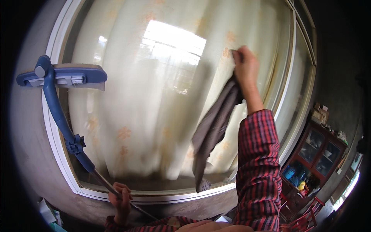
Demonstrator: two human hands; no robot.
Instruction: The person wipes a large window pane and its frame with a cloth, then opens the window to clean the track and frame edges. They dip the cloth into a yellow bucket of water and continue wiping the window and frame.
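My left hand (119, 197) is closed around the metal pole (104, 180) of a window-cleaning squeegee. Its blue plastic head (94, 74), with a pale pad and a strip of white bristles, is up at the left, overlapping the white window frame (56, 129). Raised at the right, my right hand (247, 66) grips a dark brown cloth (216, 124), which hangs down in front of the window glass (174, 116). The hand is blurred, and whether the cloth touches the pane cannot be told. Behind the glass hang pale curtains with orange flowers.
A grey wall (27, 139) surrounds the window. Off to the right stands a dark red cabinet (316, 153) with glass doors and small boxes (319, 113) on top. A red wooden chair (310, 214) is below it. Some items (49, 213) lie at the lower left.
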